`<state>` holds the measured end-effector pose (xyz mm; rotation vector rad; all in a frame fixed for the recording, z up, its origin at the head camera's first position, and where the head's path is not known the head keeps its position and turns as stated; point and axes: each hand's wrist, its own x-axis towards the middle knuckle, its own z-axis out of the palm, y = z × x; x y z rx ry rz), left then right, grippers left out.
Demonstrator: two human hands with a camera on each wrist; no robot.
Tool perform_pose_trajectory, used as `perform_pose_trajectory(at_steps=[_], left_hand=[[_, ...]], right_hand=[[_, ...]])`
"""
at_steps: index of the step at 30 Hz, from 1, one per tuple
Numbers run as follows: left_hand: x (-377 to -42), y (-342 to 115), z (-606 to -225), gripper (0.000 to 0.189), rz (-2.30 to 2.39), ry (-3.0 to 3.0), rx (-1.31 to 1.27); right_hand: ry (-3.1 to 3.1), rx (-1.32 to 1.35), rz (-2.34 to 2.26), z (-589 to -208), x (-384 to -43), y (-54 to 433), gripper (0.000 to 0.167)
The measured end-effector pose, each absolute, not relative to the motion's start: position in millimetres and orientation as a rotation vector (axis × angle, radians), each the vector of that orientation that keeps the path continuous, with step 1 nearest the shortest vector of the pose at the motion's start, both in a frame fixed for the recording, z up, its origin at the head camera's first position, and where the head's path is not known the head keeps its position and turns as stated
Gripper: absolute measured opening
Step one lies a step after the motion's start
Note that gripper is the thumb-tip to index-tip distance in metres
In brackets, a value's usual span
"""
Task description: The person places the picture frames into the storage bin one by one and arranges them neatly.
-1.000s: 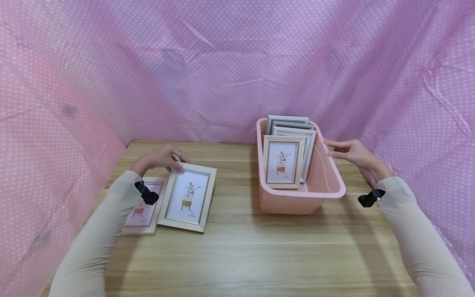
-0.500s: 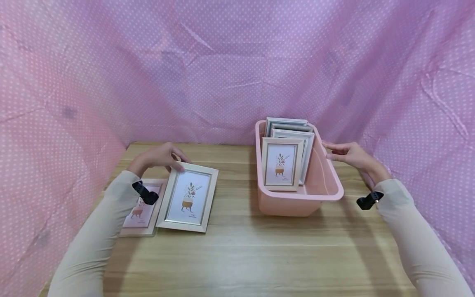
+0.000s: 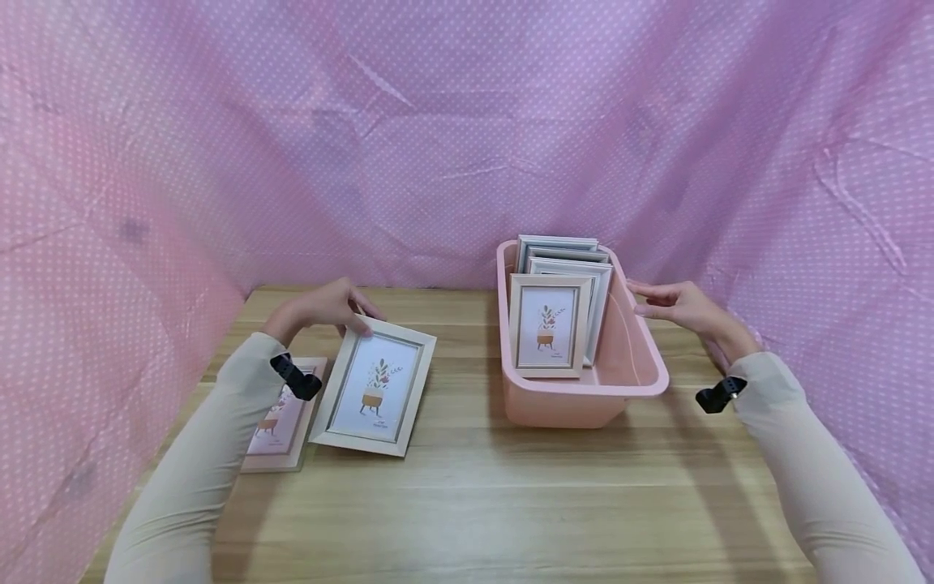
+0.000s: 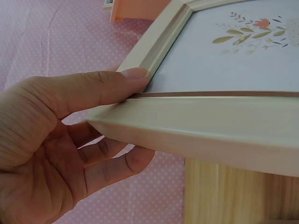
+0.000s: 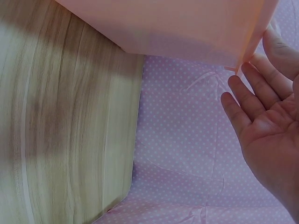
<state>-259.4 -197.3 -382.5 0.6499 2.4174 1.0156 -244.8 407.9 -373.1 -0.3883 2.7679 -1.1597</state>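
A cream picture frame (image 3: 374, 388) with a potted-plant print is tilted above the table at left, and my left hand (image 3: 324, 311) grips its upper-left corner. In the left wrist view the thumb (image 4: 135, 74) presses on the frame's face and the fingers are underneath. A second cream frame (image 3: 301, 442) lies flat beside it, partly hidden by my left sleeve. At right, my right hand (image 3: 682, 307) touches the outer rim of a pink plastic bin (image 3: 543, 410) with fairly straight fingers, as the right wrist view also shows.
Several frames stand upright in the bin; a cream one (image 3: 549, 324) is in front, with white ones (image 3: 600, 308) behind it. Their row is toward the bin's left and back. The wooden table (image 3: 467, 503) ends at a pink polka-dot curtain (image 3: 409, 162).
The held frame has shifted slightly right and tipped a little more with my left hand. The right hand stays at the bin's rim; the whole head view has shifted slightly.
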Motion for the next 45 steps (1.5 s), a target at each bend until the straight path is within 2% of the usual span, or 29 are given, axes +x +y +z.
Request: perform_pose_trajectory(at_steps=[21, 38, 45], left_hand=[[-258.9, -183.3, -354.6, 0.031, 1.164, 2.472, 0.773], [-257.2, -179.7, -338.3, 0.029, 1.443, 2.597, 0.695], [-259.6, -175.5, -331.2, 0.029, 1.547, 2.678, 0.751]], right_hand=[[2.775, -0.407, -1.147, -373.1, -244.3, 408.0, 0.053], [2.761, -0.386, -1.141, -369.6, -244.5, 408.5, 0.055], [2.748, -0.351, -1.115, -370.7, -243.7, 409.0, 0.057]])
